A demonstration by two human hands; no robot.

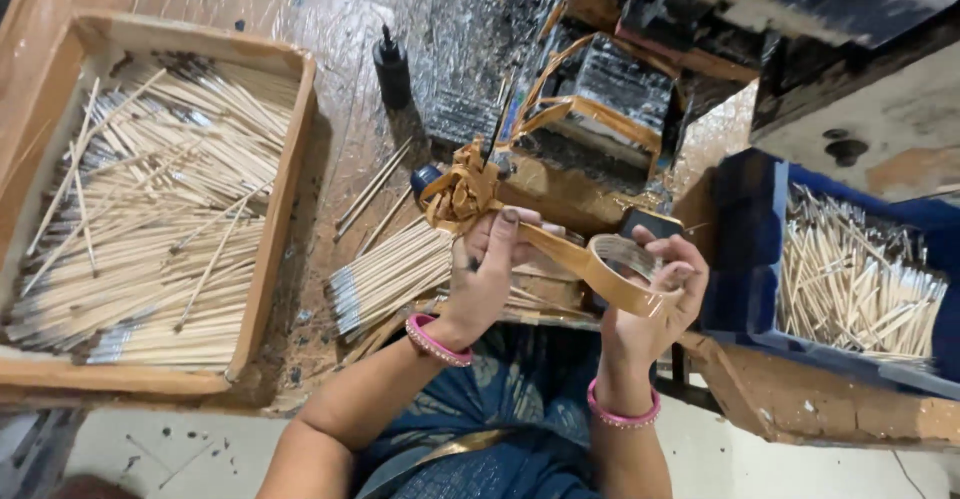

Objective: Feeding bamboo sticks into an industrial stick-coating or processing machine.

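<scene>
The right hand [655,294] grips a roll of tan tape [622,264], fingers curled over the top of the ring and thumb underneath. A strip of the tape runs from the roll up and to the left, to the left hand [492,269]. That hand is closed around the strip where it meets a crumpled knot of tape [462,191], which sits just above its fingertips. Both wrists carry pink bangles [437,341].

Just left of the left hand, a bundle of thin pale sticks [390,274] lies on the bench [330,19], their dark-coated ends pointing towards the person. A few loose sticks lie on the bench above the bundle. Further left, well apart from the hands, a wooden tray [280,159] holds a large heap of the same sticks. On the right, beside the right hand, a blue bin [745,249] holds more pale sticks. A small black bottle [391,64] stands on the foil-covered bench beyond the bundle. Behind the knot of tape stands a dark, shiny fixture [610,94] edged with tan tape loops.
</scene>
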